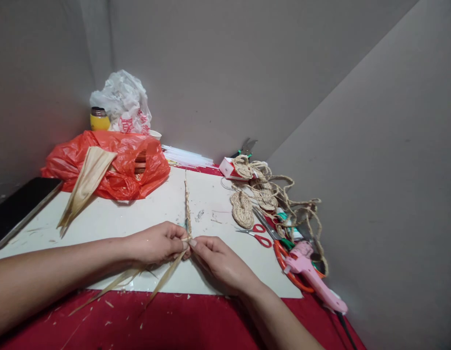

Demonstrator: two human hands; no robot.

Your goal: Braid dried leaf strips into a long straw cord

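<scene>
A thin braid of dried husk (188,209) runs away from me up the white board (218,272). At its near end the fingertips of both hands meet. My left hand (155,243) is closed in a pinch on the braid, and my right hand (214,255) pinches it from the other side. Loose husk strips (167,279) trail from under my fingers toward the board's front edge. The exact crossing of the strands is hidden by my fingers. Off to the left, a wide dried husk leaf (88,177) leans against the red plastic bag (116,146).
At right lie small red-handled scissors (260,236), larger scissors (267,223), a pink glue gun (315,274) and coiled braided cord (261,189). A black phone (21,206) rests at left. Glue sticks (189,156), pruning shears (245,148) and a yellow jar (99,120) stand near the wall.
</scene>
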